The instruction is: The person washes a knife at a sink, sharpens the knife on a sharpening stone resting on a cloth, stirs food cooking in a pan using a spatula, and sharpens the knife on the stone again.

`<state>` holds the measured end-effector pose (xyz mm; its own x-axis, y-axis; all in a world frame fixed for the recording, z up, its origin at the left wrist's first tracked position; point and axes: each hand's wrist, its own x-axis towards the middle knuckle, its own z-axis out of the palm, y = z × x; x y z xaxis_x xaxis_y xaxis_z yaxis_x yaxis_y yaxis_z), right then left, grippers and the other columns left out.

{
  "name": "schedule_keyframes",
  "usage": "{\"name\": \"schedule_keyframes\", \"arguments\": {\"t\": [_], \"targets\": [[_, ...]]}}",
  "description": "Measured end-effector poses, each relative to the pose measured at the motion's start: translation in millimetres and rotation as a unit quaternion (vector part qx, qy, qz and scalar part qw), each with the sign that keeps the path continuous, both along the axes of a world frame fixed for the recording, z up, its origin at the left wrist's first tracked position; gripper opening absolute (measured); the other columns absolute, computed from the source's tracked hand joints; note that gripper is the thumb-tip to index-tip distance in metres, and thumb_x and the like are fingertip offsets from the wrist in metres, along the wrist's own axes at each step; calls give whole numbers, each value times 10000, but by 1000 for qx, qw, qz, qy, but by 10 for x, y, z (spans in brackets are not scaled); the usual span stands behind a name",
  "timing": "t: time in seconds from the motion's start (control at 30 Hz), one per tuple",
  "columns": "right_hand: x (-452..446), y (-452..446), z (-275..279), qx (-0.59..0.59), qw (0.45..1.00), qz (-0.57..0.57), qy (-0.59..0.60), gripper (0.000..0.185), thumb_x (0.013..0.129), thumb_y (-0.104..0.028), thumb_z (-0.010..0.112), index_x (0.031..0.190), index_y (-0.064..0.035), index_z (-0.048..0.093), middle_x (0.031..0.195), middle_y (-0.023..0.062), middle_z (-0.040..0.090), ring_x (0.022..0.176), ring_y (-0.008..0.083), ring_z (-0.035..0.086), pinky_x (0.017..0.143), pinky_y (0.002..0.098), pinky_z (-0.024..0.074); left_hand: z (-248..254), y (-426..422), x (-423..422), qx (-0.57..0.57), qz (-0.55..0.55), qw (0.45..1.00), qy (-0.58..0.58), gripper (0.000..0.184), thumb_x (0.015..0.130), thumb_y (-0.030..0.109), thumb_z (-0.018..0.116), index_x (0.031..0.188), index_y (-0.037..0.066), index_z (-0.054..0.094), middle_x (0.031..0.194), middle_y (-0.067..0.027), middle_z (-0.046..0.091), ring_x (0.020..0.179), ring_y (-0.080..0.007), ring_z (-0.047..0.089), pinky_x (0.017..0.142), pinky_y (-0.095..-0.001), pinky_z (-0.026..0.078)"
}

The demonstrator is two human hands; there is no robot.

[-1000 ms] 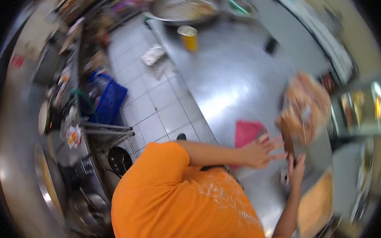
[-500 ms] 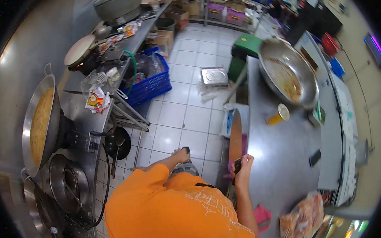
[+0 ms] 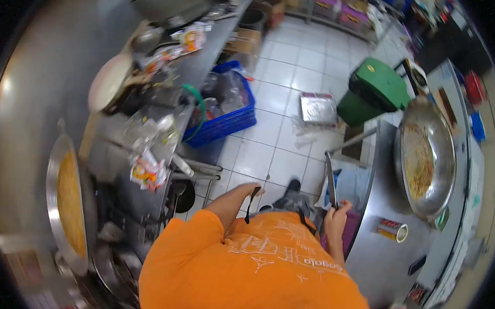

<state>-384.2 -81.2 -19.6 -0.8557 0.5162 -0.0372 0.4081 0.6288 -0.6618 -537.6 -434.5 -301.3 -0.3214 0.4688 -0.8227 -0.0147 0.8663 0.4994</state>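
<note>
In the head view, my right hand (image 3: 336,220) is closed around the handle of a large knife (image 3: 331,181), held beside the left edge of the steel table (image 3: 369,243). Its blade points forward and appears nearly edge-on. My left hand (image 3: 251,189) is out in front of my orange shirt, above the tiled floor. A thin black strap (image 3: 252,203) hangs beside it; whether the fingers hold the strap is unclear, as they are blurred. On the steel table are a large metal bowl (image 3: 448,161) with brown residue, a small can (image 3: 393,230) and a dark phone (image 3: 417,265).
A wok (image 3: 53,201) of yellowish food stands on the left counter. A blue crate (image 3: 224,134) with plastic bags sits below that counter. Further ahead are a green bin (image 3: 375,86) and a silvery box (image 3: 318,109) on the floor. A green hose (image 3: 200,109) hangs at the counter edge.
My view has turned left and forward. The knife has rotated from showing its broad side to nearly edge-on. The can now lies lower in view, and the wrapped meat has mostly left the view.
</note>
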Motion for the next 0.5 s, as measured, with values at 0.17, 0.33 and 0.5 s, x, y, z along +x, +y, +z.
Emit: {"name": "schedule_keyframes", "arguments": {"t": [0.17, 0.33, 0.5], "targets": [[-1136, 309, -21, -26, 994, -29, -102, 432, 950, -137, 556, 1330, -36, 378, 797, 342, 666, 770, 570, 653, 692, 642, 486, 1160, 873, -1913, 133, -50, 984, 112, 585, 910, 596, 658, 846, 27, 776, 823, -164, 754, 795, -258, 712, 775, -406, 545], [-2765, 691, -209, 2, 994, -25, -105, 454, 945, -143, 576, 1340, -57, 369, 790, 317, 683, 782, 547, 672, 705, 624, 510, 1315, 530, -3431, -27, 84, 981, 170, 663, 923, 659, 597, 904, 33, 814, 960, -239, 767, 956, -406, 739, 915, -474, 555], [-4592, 1032, 95, 12, 994, 26, -104, 472, 942, -130, 583, 1347, -47, 356, 881, 317, 697, 827, 533, 681, 738, 616, 516, 566, -372, -3280, -189, 158, 960, 133, 663, 955, 564, 599, 1240, -23, 715, 1328, -283, 659, 1303, -430, 600, 1097, -490, 472]]}}
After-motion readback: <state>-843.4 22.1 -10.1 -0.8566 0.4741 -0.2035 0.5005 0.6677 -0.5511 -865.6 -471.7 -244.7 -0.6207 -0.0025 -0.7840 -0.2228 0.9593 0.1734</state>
